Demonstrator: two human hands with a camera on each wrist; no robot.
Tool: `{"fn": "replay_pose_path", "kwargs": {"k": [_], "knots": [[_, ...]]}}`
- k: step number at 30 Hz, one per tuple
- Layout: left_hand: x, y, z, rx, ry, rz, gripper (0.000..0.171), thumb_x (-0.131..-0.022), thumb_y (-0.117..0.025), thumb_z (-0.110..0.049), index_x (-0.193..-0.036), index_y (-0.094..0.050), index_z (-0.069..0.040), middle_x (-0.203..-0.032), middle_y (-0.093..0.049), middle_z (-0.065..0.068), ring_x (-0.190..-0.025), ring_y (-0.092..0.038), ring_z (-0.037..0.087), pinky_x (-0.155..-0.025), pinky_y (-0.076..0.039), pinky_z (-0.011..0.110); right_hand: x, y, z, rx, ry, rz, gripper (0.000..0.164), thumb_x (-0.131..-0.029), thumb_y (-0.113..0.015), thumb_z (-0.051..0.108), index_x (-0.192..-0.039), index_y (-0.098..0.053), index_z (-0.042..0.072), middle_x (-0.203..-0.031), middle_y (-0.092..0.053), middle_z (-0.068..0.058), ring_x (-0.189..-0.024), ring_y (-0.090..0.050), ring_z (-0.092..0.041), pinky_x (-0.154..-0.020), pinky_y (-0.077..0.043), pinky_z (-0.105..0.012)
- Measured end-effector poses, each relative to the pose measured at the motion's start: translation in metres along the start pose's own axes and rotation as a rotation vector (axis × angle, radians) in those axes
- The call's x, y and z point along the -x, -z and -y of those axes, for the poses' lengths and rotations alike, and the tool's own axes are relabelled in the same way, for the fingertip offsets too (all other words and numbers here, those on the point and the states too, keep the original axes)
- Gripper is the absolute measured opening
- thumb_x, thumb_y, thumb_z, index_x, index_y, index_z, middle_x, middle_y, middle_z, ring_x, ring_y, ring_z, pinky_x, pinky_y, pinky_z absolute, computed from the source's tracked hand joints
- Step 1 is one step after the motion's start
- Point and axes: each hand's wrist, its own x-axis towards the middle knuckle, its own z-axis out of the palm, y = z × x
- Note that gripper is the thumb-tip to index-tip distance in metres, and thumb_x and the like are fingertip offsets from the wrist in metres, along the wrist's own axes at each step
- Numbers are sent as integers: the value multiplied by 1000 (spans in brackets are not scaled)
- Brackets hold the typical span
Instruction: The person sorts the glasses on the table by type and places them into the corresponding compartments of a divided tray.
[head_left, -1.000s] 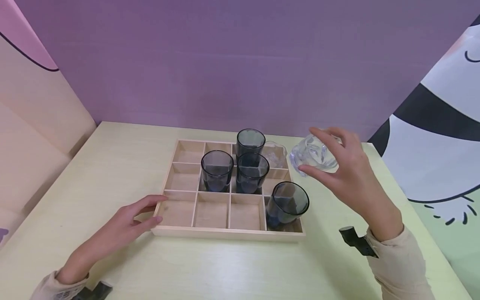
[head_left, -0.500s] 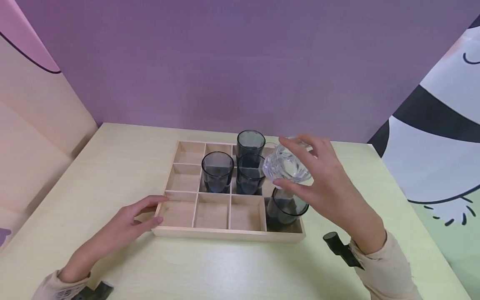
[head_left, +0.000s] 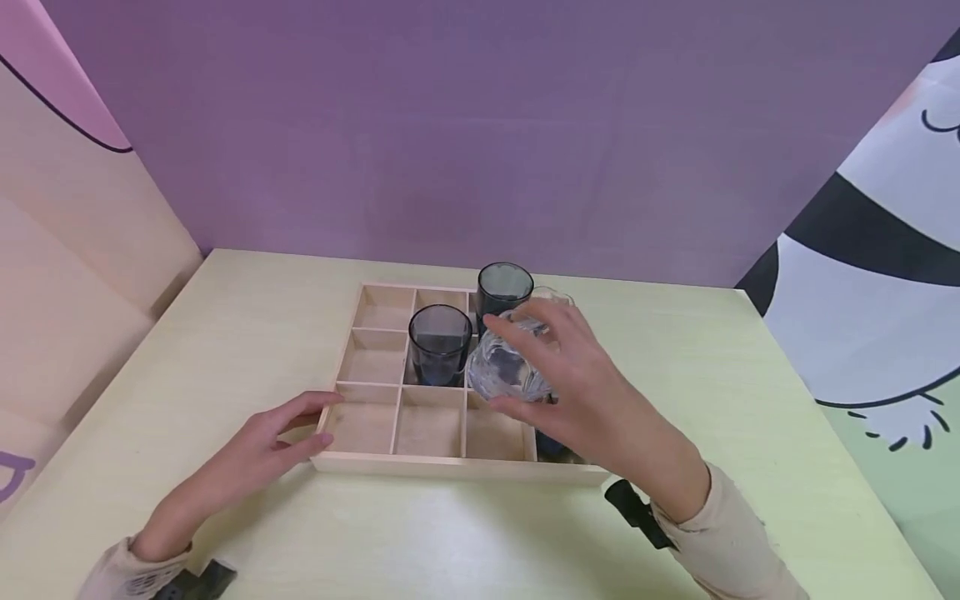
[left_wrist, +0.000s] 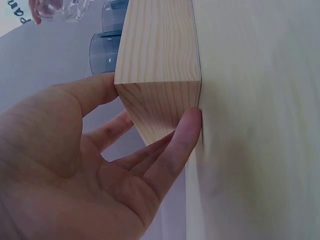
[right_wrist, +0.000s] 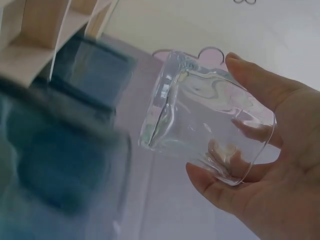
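My right hand (head_left: 570,375) pinches a clear glass (head_left: 506,371) between thumb and fingers near its rim, tilted with the thick base away from the palm. It hangs over the middle of a divided wooden tray (head_left: 431,457). My left hand (head_left: 258,446) holds the tray's near left corner; in the left wrist view, its fingertips (left_wrist: 189,122) touch the tray's wooden side (left_wrist: 160,45). Smoky dark glasses stand upright in compartments: one in the middle row (head_left: 440,350), one at the back (head_left: 505,287). The front right dark glass (head_left: 551,448) is mostly hidden behind my right hand.
Another clear glass (head_left: 557,293) is partly visible in the tray's back right compartment. The tray stands on a pale table (head_left: 255,317) with a purple wall (head_left: 450,150) behind it. In the right wrist view, a blurred dark glass (right_wrist: 65,165) is close to the camera.
My right hand has carried the clear glass leftward from beside the tray to over its middle, now covering the dark glasses there. My left hand stays on the tray's corner.
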Motion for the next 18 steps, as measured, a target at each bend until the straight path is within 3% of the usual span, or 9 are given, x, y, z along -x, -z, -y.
{"fn": "replay_pose_path", "kwargs": {"k": [5, 18], "knots": [[0, -1, 0, -12, -13, 3, 45, -101, -61, -32, -143, -50, -23, -138, -57, 8, -127, -54, 38, -93, -52, 50, -4, -15, 9, -40, 2, 64, 81, -77, -88, 25, -146, -48, 16, -134, -47, -11, -119, -46, -27, -86, -50, -40], [0, 0, -4, -24, 14, 11, 45, -101, -60, -34, -143, -49, -22, -136, -58, 8, -123, -57, 31, -86, -55, 38, -13, -50, 21, -100, -22, 186, 75, -86, -81, 29, -151, -43, 22, -140, -43, -5, -129, -38, -20, -86, -53, -28]]}}
